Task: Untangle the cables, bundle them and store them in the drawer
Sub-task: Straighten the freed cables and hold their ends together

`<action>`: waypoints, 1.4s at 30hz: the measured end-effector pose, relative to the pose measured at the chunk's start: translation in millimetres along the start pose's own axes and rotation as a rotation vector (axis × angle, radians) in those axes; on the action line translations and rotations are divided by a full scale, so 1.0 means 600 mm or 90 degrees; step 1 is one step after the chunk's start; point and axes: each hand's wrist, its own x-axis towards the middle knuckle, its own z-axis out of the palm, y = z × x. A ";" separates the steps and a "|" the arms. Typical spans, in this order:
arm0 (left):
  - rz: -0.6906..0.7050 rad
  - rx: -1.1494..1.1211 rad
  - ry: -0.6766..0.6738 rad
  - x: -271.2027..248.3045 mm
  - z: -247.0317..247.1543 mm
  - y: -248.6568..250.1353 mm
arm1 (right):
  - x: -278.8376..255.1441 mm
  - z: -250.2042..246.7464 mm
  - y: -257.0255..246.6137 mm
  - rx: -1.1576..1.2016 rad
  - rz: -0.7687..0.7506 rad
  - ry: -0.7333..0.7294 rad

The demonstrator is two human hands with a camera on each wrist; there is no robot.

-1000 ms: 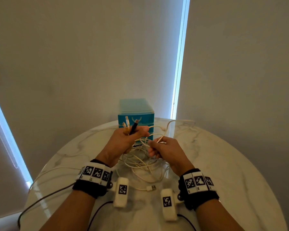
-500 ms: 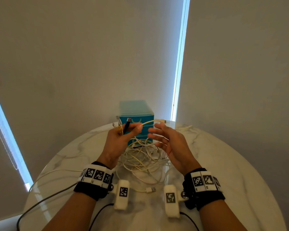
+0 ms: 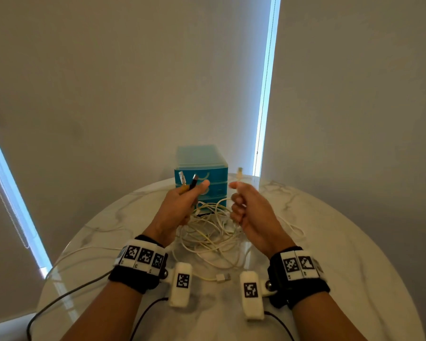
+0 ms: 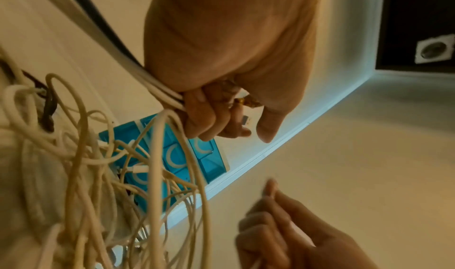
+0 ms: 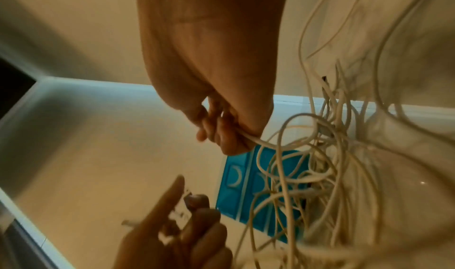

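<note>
Barely started by the look of it: left hand [image 3: 182, 205] clutching a few plug ends, right hand [image 3: 247, 212] curled round one white cable [image 3: 239, 177], tangled cables [image 3: 212, 232] heaped on the table [image 3: 342, 267], drawer unit [image 3: 201, 178] behind, all drawers closed, nothing bundled yet.

The drawer unit [image 3: 201, 173] has its lower fronts hidden behind both hands and the cable tangle [image 3: 208, 232]; which cable runs to which plug cannot be told. The right wrist view blurs the left hand [image 5: 177, 232], and the counter [image 3: 354, 254] is cut off below
</note>
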 end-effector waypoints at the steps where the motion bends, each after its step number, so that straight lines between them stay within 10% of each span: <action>1: -0.015 -0.019 -0.017 0.002 -0.001 0.002 | -0.004 0.010 0.011 -0.059 0.006 -0.029; 10: -0.108 -0.142 -0.055 0.011 0.006 0.012 | -0.014 0.050 0.050 -0.187 -0.068 0.004; 17: 0.018 -0.016 -0.017 0.002 0.016 0.002 | -0.018 0.053 0.050 -0.219 -0.113 0.011; 28: 0.153 -0.458 0.267 0.037 -0.063 0.014 | 0.018 -0.054 0.004 -0.739 -0.200 0.157; 32: 0.160 -0.582 0.261 0.040 -0.080 0.015 | 0.007 -0.075 -0.019 -0.572 -0.179 0.082; 36: 0.135 -0.405 0.200 0.028 -0.069 0.023 | 0.003 -0.048 -0.022 -0.288 -0.111 -0.019; 42: 0.085 -0.030 0.144 -0.002 -0.035 0.035 | -0.013 -0.014 -0.007 -0.347 -0.189 -0.019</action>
